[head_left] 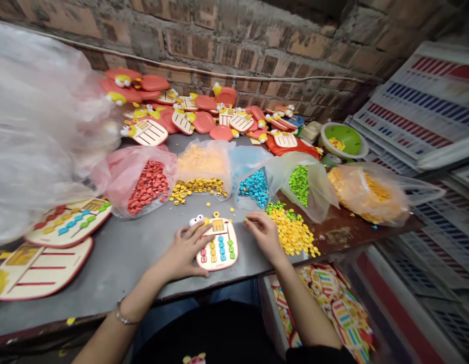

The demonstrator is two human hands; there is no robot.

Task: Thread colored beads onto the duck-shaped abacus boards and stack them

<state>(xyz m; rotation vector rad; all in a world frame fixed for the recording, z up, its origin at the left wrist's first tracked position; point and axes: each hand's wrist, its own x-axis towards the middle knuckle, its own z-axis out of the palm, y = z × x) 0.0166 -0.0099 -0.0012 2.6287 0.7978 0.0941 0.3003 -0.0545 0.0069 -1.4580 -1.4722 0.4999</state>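
A cream toy board (224, 260) with a red rim, a yellow loop and bulging white eyes lies flat on the grey table top. Rows of red, yellow, blue and green beads sit in its slots. My left hand (183, 252) holds it at its left side, fingers across its face and thumb along its lower edge. Just right of the board, my right hand (265, 235) is closed in a pinch, with what looks like a small green bead (246, 219) at its fingertips. A heap of yellow beads (295, 235) lies beside this hand, some green ones at its top.
Behind the board stand open bags of red beads (148, 187), yellow beads (198, 188), blue beads (254, 188) and green beads (299, 184). Several red-backed boards (204, 123) pile along the brick wall. More boards (48, 268) lie left; a bin of filled boards (344, 308) stands lower right.
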